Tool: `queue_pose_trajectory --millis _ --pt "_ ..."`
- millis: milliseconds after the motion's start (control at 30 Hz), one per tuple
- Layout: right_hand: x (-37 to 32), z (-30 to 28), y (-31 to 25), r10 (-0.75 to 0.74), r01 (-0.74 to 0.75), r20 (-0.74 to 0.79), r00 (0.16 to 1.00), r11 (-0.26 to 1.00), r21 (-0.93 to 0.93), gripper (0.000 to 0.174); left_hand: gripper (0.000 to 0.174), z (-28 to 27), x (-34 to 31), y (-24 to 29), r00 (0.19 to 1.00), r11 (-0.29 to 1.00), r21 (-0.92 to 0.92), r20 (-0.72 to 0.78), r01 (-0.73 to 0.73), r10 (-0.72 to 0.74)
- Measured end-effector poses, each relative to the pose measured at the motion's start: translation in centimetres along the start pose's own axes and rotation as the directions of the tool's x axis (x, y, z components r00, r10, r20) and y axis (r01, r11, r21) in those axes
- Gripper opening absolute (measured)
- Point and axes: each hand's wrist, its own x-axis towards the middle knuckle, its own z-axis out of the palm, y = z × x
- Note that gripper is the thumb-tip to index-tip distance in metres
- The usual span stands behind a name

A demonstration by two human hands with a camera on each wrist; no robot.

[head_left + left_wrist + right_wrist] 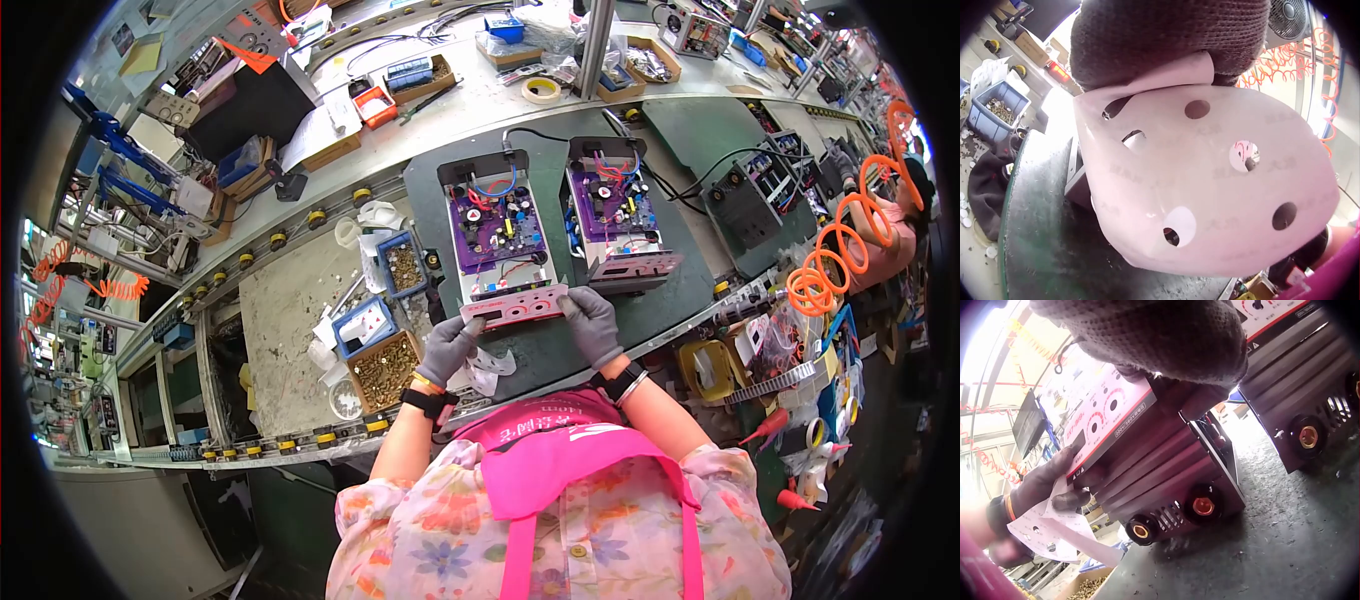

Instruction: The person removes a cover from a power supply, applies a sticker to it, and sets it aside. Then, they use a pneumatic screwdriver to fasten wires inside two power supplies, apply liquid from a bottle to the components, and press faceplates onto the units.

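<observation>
In front of the person stands a welding machine (500, 225) without its cover, showing a purple circuit board. A printed panel label (535, 303) with red dial rings lies along the top of its ribbed front (1160, 469). My gloved left hand (450, 350) is at the label's left end and pinches a sheet of peeled backing paper (1172, 178) with round holes, which hangs down. At the right end, my gloved right hand (595, 328) pinches the label's edge between thumb and fingers. Its fingertips are partly hidden in the right wrist view.
A second open machine (605, 200) stands close on the right. Left of the green board (530, 360) are blue bins (405, 268) and a box of brass screws (385, 370). An orange coiled hose (830, 260) hangs at the right, near another person (890, 240).
</observation>
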Motion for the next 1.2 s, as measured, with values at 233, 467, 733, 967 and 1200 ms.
queue_pose_trajectory --millis 233,467,733,967,1200 --pt "0.1 0.0 0.2 -0.004 0.004 0.003 1.000 1.000 0.009 0.012 0.029 -0.1 0.1 -0.3 1.000 1.000 0.006 0.029 -0.005 0.005" --pt "0.2 -0.1 0.6 -0.004 0.004 0.011 1.000 1.000 0.026 0.012 0.028 -0.1 0.1 -0.6 0.999 0.999 -0.033 0.035 -0.010 0.011" --pt "0.2 -0.1 0.6 0.015 -0.015 0.014 1.000 0.999 0.033 0.013 0.026 0.0 0.2 -0.4 1.000 1.000 -0.031 0.016 0.005 -0.004" --pt "0.1 0.0 -0.3 0.030 -0.030 0.003 1.000 1.000 0.000 0.014 0.027 0.0 0.2 -0.7 1.000 0.999 0.028 -0.004 -0.028 0.028" --pt "0.1 0.1 -0.1 0.033 -0.033 -0.015 0.999 0.999 0.014 0.014 0.026 0.2 0.1 -1.1 0.994 0.994 0.031 -0.017 -0.103 0.104"
